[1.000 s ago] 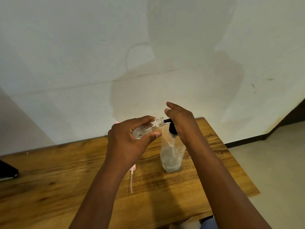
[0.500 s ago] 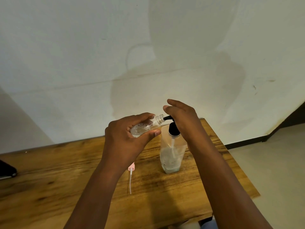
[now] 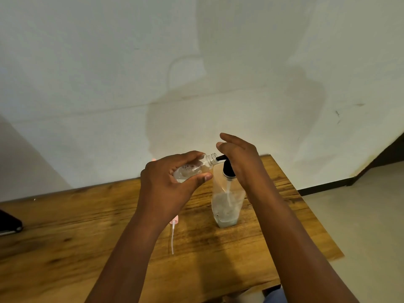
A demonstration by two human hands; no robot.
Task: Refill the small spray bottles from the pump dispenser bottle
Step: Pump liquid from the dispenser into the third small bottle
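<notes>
A clear pump dispenser bottle (image 3: pixel 226 202) with a black pump head stands upright on the wooden table (image 3: pixel 65 237), partly filled with clear liquid. My right hand (image 3: pixel 239 158) rests on top of the pump head, fingers relaxed and spread. My left hand (image 3: pixel 170 182) grips a small clear spray bottle (image 3: pixel 196 166), uncapped and tilted on its side, its threaded neck right at the black spout. Some liquid and bubbles show inside the small bottle. A pink spray cap with a white dip tube (image 3: pixel 173 232) lies on the table below my left wrist.
A dark flat object (image 3: pixel 8 221) sits at the table's left edge. A pale wall runs behind the table. The table's right edge drops to a beige floor (image 3: pixel 360 215). A bit of pink (image 3: pixel 154 159) peeks out behind my left hand.
Both hands and the small bottle keep their places at the pump spout. My right hand has lifted slightly with the pump head. The view has tilted a little.
</notes>
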